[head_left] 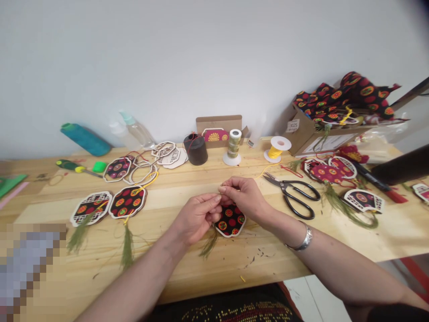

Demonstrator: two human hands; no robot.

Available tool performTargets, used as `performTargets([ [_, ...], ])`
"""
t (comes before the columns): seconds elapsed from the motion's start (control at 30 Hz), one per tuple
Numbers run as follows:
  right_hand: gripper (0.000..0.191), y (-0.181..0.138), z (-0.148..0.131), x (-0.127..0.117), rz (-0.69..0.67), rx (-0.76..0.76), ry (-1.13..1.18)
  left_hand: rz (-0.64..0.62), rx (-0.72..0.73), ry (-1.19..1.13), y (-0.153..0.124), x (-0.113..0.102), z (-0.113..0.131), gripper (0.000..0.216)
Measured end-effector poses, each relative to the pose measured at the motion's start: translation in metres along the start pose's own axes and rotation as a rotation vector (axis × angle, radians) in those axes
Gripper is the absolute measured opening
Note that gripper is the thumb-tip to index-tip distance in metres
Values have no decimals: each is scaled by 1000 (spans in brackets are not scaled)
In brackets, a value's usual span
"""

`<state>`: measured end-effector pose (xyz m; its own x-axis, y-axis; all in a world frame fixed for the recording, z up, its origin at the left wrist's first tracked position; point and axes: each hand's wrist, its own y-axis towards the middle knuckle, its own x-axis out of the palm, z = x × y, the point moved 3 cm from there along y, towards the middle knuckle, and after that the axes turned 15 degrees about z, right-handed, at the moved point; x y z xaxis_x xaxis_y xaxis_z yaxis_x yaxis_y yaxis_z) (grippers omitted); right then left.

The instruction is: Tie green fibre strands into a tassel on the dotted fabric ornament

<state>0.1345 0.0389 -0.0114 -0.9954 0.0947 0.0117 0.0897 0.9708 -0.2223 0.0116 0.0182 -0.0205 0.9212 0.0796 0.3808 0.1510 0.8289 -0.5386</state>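
Note:
My left hand (204,217) and my right hand (243,197) meet at the middle of the table, fingertips pinched close together. What lies between the fingers is too small to make out. Partly hidden beneath them is a pendant (231,222) with dark flowered fabric in a pale wooden rim. Its green tassel (210,241) trails out to the lower left, under my left hand. Right of my right hand lie black-handled scissors (300,192), blades spread a little. A yellow cord (268,167) runs from its white spool (278,149) behind my right hand.
Tasselled pendants (128,203) and wooden frames (169,155) lie to the left, near a screwdriver (75,167). Along the wall stand a black thread spool (195,150), a spool stack (233,147) and bottles (136,129). A cardboard box (313,134) heaped with fabric occupies the back right.

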Motion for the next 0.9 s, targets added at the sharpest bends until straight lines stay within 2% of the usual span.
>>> performTargets([
  [0.17,16,4,-5,-4,55,-101,-123,39,26,45,0,-2,1,18],
  [0.23,16,10,-9,-12,97,-193,-213,54,36,47,1,-3,1,18],
  [0.3,14,17,-15,-21,98,-351,-348,74,43,37,1,-4,2,18],
  [0.37,12,21,-21,-28,19,-551,-547,105,54,20,2,-6,3,17],
  [0.43,14,22,-23,-32,-138,-730,-766,136,68,1,3,-6,5,18],
  [0.53,19,20,-20,-34,-338,-880,-997,163,79,-24,3,-6,7,19],
  [0.63,20,18,-19,-32,-390,-930,-1066,172,88,-39,4,-6,8,21],
  [0.77,13,18,-21,-30,-378,-918,-1034,179,105,-44,5,-7,6,21],
  [0.83,12,18,-24,-30,-326,-872,-945,191,116,-46,6,-8,5,21],
  [0.9,12,19,-27,-31,-208,-739,-815,207,131,-47,7,-9,5,21],
])
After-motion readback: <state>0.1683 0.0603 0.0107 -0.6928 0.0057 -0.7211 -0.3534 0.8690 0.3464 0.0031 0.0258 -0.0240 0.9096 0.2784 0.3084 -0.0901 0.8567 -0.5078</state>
